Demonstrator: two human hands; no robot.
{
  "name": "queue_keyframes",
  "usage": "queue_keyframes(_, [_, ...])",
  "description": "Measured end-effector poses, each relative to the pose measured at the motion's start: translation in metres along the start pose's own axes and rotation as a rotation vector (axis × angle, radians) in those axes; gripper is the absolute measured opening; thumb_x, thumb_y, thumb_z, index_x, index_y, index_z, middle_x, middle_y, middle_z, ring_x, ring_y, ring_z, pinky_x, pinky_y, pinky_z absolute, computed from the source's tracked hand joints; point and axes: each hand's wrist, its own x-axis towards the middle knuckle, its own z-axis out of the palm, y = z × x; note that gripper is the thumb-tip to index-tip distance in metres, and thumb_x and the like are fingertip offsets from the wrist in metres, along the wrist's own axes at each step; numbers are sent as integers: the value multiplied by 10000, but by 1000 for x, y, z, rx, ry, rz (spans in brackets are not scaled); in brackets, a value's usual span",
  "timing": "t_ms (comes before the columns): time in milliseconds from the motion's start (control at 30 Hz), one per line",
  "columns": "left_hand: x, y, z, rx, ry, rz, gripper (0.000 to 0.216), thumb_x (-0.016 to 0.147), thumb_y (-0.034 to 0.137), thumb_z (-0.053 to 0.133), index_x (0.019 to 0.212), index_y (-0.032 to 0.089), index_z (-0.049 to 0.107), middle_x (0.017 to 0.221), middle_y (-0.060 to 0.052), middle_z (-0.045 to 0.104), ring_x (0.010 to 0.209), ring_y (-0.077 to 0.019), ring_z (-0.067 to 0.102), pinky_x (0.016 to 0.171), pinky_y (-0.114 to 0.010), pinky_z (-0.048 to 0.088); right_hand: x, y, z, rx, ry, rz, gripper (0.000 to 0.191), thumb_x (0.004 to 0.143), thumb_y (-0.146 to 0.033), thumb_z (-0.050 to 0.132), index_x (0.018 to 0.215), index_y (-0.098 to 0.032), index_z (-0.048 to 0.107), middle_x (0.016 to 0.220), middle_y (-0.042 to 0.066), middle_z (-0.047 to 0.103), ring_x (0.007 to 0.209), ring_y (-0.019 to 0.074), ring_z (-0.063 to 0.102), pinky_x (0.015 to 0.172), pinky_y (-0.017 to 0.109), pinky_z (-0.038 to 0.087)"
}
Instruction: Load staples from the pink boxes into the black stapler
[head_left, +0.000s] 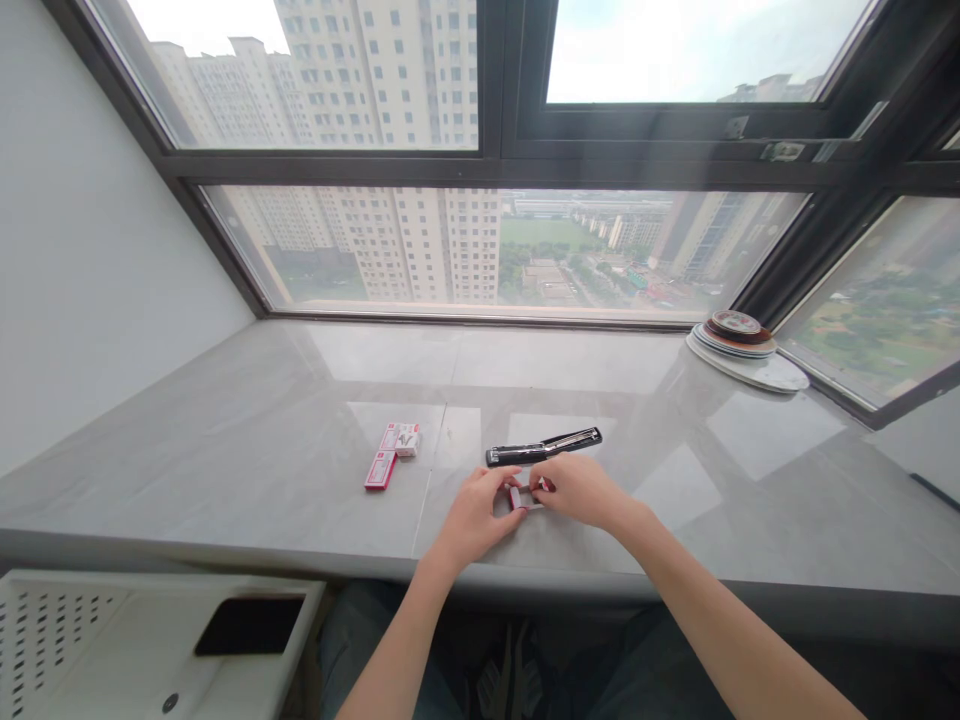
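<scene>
My left hand (471,515) is closed around one end of a small red-and-white box (516,497), which looks like a staple box, low over the grey stone sill. Close against it on the right, my right hand (579,488) has its fingers pinched at the box's other end. Something small and greyish shows there, too little of it to name for sure. Just behind both hands lies a black stapler (517,455), spread open with its metal channel showing. Off to the left, several small red-and-white boxes (381,470) lie grouped together on the sill.
A stack of plates and round mats (739,345) stands in the far right corner by the window frame (480,170). Below the sill's front edge at left is a white perforated stand (97,660) with a dark phone-like slab (250,626) on it.
</scene>
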Motion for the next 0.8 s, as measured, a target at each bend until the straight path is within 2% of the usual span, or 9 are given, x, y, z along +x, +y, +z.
queue_keyframes(100, [0,1,0,-4,2,-3,573,838,228,743,1376,344,588,1164,-7,721,1144,-247,609,1028,-417,492,-6,15,-3,212,45,1,127,830,-237,658,872,-254,777,658,-21,612,625,141,517,612,247,308])
queue_keyframes(233, [0,4,-1,5,3,0,571,845,228,739,1383,343,588,1164,-11,720,1139,-244,615,1035,-414,490,-21,42,-5,405,85,60,162,838,-330,663,887,-222,774,625,-43,504,612,133,452,614,244,337])
queue_keyframes(333, [-2,5,-2,25,22,8,551,842,266,759,1366,338,602,1192,-17,705,1159,-246,607,1040,-403,483,-33,57,-2,478,87,153,306,849,-429,681,1044,-214,779,649,-38,520,636,142,466,621,252,363])
queue_keyframes(400, [-2,5,-2,53,64,-16,473,868,330,744,1327,322,630,1146,-27,706,1126,-248,616,1017,-400,481,-41,62,1,512,61,188,450,822,-471,727,1190,-214,746,719,-26,581,660,146,490,625,255,384])
queue_keyframes(467, [0,4,1,86,101,-74,345,932,368,667,1271,306,663,1011,-23,717,1025,-239,641,966,-395,480,-46,61,5,516,33,187,524,791,-460,765,1251,-213,723,817,-4,646,689,149,518,645,259,411])
queue_keyframes(567, [4,4,12,135,107,-136,236,979,337,584,1184,297,695,849,1,719,903,-225,656,911,-391,452,-47,50,14,484,54,145,449,813,-402,746,1221,-214,735,905,20,699,729,158,559,696,270,441])
queue_keyframes(700, [4,10,25,149,109,-133,210,983,329,570,1149,289,693,847,3,734,885,-223,667,894,-384,425,-44,31,19,430,70,78,364,846,-384,723,1181,-245,753,868,10,702,721,159,574,691,268,432])
queue_keyframes(800, [2,9,23,124,130,-127,232,1006,300,504,1163,285,675,842,3,722,825,-202,657,891,-373,433,-42,21,15,370,82,79,381,825,-440,763,1163,-265,770,791,-1,664,699,161,561,674,268,412])
